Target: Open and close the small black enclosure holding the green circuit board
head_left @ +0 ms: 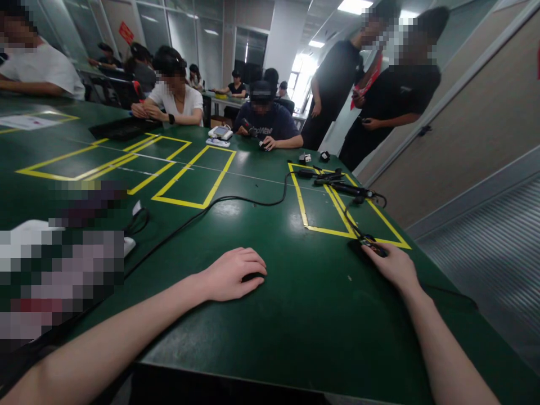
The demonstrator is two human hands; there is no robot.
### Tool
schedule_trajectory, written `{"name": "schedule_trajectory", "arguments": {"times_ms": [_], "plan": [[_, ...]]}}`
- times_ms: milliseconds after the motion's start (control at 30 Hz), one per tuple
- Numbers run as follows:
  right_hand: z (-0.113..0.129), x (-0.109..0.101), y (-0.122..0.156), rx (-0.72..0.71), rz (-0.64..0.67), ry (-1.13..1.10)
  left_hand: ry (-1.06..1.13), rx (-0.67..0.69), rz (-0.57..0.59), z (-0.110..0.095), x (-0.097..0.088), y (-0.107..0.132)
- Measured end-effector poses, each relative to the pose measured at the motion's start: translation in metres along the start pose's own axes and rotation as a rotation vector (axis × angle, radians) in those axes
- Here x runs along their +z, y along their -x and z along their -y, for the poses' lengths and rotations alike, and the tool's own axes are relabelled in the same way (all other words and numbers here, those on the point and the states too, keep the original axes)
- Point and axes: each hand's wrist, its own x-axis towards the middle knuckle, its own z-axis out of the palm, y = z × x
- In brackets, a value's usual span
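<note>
My left hand [236, 274] rests on the green table [270, 337], palm down. Its fingers are loosely bent, with a gap between them and the thumb, and nothing shows in it. Farther right, my right hand [394, 267] has its fingers on a small dark device [373, 246] joined to a black cable [351, 216]. The hand covers part of this device, so its exact kind cannot be made out. It sits by the near edge of a yellow tape outline [329, 231]. Just beyond lie black stick-like tools [343, 187] with cords.
A long black cable [228, 198] crosses the table. Yellow tape rectangles [179, 199] mark its surface. A white device [220, 133] and small black-and-white pieces [305, 158] lie at the far side. Other people sit across the table, and two stand at the right.
</note>
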Motion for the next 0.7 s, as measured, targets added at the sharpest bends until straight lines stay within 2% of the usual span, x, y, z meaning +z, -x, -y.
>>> {"name": "schedule_trajectory", "arguments": {"times_ms": [67, 233, 300, 433, 533, 600, 700], "plan": [[0.027, 0.002, 0.008, -0.051, 0.062, -0.02, -0.001, 0.001, 0.0, 0.0, 0.0, 0.0], [0.105, 0.007, 0.04, -0.378, 0.122, -0.187, 0.019, 0.009, -0.024, 0.0, 0.001, 0.0], [0.135, 0.007, 0.057, -0.499, 0.18, -0.266, 0.04, 0.02, -0.07, -0.002, 0.0, 0.0], [0.186, 0.001, 0.096, -0.737, 0.321, -0.451, 0.054, 0.067, -0.234, -0.007, -0.003, -0.001], [0.21, -0.005, 0.117, -0.886, 0.448, -0.521, 0.058, 0.111, -0.264, -0.01, -0.005, -0.001], [0.218, -0.007, 0.123, -0.933, 0.492, -0.522, 0.057, 0.116, -0.208, -0.011, -0.006, 0.0], [0.22, -0.006, 0.124, -0.914, 0.489, -0.511, 0.032, 0.085, -0.112, -0.01, -0.004, 0.0]]}}
